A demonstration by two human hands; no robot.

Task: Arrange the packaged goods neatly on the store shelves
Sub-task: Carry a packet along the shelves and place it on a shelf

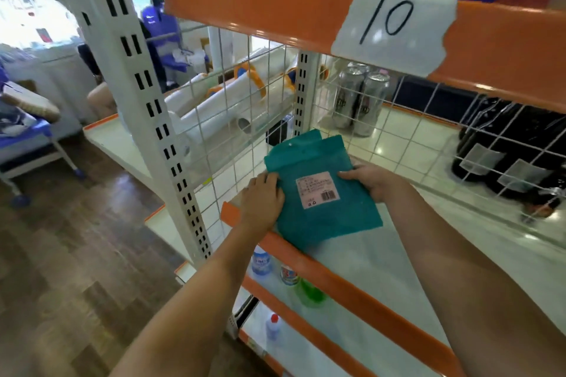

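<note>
We hold two teal pouches (318, 190), stacked with the under one offset far-right, over the near-left corner of the white shelf (367, 254); their near edge overhangs the orange lip (352, 291). Left hand (263, 199) grips the left edge, fingers curled onto the top face. Right hand (372, 180) grips the right edge, thumb on top. White label (318, 190) faces up. Wire grid (245, 86) stands behind the pouches; cans (361, 101) behind it, far right. A taped tag reading 10 (395, 24) on the shelf above. Bottles (286, 272) on the lower shelf.
</note>
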